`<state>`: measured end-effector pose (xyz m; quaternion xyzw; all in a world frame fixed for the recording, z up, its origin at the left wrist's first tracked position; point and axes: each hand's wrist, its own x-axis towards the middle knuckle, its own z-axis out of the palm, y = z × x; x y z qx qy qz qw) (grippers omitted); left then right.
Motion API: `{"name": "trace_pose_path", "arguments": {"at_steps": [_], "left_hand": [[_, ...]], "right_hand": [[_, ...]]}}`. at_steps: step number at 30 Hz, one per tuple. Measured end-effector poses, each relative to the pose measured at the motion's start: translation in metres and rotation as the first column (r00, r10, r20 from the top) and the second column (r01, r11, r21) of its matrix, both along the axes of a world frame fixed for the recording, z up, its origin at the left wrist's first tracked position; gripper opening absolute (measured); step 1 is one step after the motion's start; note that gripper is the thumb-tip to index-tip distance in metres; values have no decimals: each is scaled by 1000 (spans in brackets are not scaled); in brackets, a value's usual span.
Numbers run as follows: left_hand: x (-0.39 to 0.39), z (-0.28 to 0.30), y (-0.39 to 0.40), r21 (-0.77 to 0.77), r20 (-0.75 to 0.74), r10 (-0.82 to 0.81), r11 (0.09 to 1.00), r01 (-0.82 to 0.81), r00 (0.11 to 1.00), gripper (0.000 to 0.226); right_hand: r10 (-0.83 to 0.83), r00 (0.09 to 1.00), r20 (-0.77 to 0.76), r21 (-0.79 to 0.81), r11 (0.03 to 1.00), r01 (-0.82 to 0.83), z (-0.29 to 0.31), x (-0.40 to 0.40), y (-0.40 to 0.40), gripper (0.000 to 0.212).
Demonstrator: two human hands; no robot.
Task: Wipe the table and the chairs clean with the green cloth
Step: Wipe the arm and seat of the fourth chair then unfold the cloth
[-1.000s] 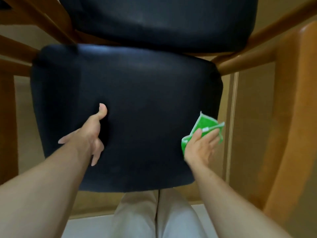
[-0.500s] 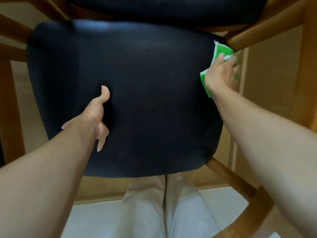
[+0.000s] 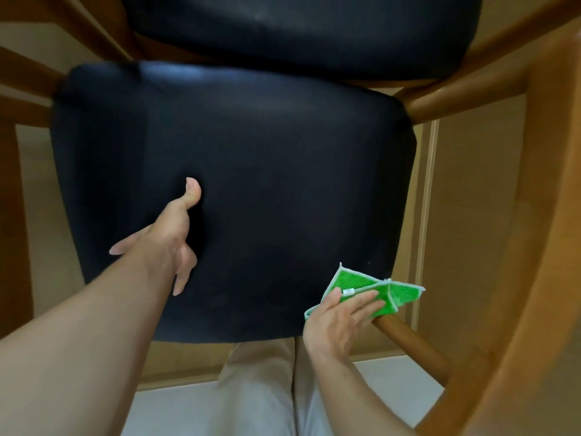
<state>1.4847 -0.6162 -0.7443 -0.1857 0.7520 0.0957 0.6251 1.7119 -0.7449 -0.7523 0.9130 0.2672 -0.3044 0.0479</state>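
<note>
A black padded chair seat (image 3: pixel 267 184) fills the middle of the head view, set in a wooden frame (image 3: pixel 490 83). My left hand (image 3: pixel 169 237) rests on the seat's left-middle with fingers spread and thumb up, holding nothing. My right hand (image 3: pixel 339 322) presses the folded green cloth (image 3: pixel 361 283) with straight fingers against the seat's near right corner. Part of the cloth hangs past the seat edge over a wooden rail (image 3: pixel 415 347).
A black backrest cushion (image 3: pixel 301 29) sits beyond the seat. A curved wooden armrest (image 3: pixel 534 247) runs down the right side, and wooden frame bars (image 3: pixel 19 99) show at left. My light trousers (image 3: pixel 261 391) and a pale floor (image 3: pixel 393 382) lie below.
My right hand slid the cloth up to the seat's far right corner, then back down to the near right corner. My left hand stayed resting on the seat.
</note>
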Motion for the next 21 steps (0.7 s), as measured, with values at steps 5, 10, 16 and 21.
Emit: {"name": "trace_pose_path", "arguments": {"at_steps": [5,10,16,21], "left_hand": [[-2,-5,-3,-14,9,10,1000,-10,1000,105],[-1,-5,-3,-9,-30,6,1000,-6,1000,99],[1,-2,-1,2,-49,-11,1000,11,999,104],[2,1,-1,5,-91,-18,1000,19,996,111]], "right_hand": [[162,987,-21,35,986,-161,3,12,9,72],[274,948,161,257,916,-308,-16,49,94,64],[74,994,77,376,921,-98,-34,77,159,52],[122,982,142,317,935,-161,-23,54,93,57]]}}
